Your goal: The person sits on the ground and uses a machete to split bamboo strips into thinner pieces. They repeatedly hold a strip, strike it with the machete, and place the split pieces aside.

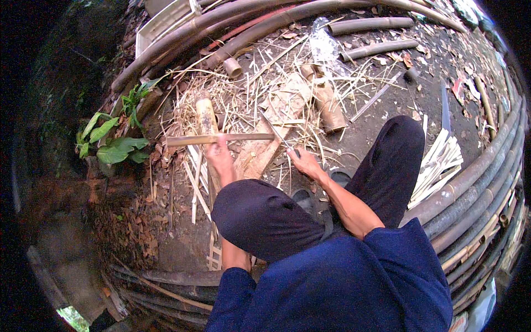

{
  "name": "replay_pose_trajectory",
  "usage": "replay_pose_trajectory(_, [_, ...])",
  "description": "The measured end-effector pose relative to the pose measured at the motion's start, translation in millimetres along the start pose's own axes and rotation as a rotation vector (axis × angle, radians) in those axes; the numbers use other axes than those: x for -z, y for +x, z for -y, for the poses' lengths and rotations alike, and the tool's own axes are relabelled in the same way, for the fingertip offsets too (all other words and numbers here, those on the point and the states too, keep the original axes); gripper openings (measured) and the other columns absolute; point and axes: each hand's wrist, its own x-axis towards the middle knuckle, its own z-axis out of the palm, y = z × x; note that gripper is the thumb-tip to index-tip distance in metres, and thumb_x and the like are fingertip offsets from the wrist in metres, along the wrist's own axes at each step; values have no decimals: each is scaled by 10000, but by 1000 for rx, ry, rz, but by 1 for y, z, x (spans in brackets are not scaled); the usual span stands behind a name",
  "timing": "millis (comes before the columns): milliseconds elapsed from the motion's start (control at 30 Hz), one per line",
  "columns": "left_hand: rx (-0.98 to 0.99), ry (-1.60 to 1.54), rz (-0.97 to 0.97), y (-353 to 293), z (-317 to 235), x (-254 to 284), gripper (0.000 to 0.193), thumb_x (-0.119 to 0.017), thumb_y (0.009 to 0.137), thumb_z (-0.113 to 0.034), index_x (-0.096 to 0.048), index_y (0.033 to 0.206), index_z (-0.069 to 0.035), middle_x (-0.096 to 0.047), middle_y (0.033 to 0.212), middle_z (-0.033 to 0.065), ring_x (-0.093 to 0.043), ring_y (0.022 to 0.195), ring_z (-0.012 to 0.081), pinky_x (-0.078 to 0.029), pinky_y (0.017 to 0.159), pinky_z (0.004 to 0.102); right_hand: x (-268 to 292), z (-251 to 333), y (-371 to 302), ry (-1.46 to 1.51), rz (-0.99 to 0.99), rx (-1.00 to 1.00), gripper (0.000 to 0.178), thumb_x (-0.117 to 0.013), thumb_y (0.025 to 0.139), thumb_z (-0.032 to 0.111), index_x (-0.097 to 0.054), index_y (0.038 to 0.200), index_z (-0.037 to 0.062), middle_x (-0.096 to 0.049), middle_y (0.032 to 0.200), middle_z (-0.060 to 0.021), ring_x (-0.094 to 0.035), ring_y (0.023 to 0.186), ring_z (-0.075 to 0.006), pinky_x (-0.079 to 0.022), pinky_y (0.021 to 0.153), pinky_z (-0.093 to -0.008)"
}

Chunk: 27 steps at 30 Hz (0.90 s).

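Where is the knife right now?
In the head view, the knife is just above the middle, in the person's right hand, its blade by the right end of the bamboo strip that the left hand holds.

COUNT | knife (281, 139): 1 | held bamboo strip (246, 136): 1 | flat board (256, 157): 1 | cut pole lengths (371, 25), upper ground: 2 | footwear items (302, 196): 2 | pile of split strips (438, 166): 1 | scattered shavings (251, 88): too many to count
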Motion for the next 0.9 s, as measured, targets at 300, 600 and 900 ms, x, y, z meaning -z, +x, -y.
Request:
replay_pose_trajectory(300, [-562,-629,-256,16,-115,6,286,-461,1002,-353,-408,965,-73,-527,786,63,-524,688,132,-468,651,253,0,76,-23,-24,110,70,436,-495,928,469,-570,1005,46,-639,810,-265,-626,784,-461,-472,671,-530])
replay_pose_trajectory(600, [-376,-709,-410,-28,-121,-10,384,-469,984,-438,-395,847,-87,-411,687,5,-386,583,103,-343,519,238,3,70,-11,-37,163,-23,447,-459,946,461,-564,1030,35,-621,836,-260,-610,814,-439,-477,722,-490])
replay_pose_trajectory(900, [-361,-882,-262,-22,-125,-8,484,-456,943,-547,-476,849,-72,-455,685,18,-434,620,129,-376,617,268,-10,-13,-1,25,61,-57,499,-453,936,491,-563,1121,41,-641,926,-280,-619,909,-457,-472,780,-526])
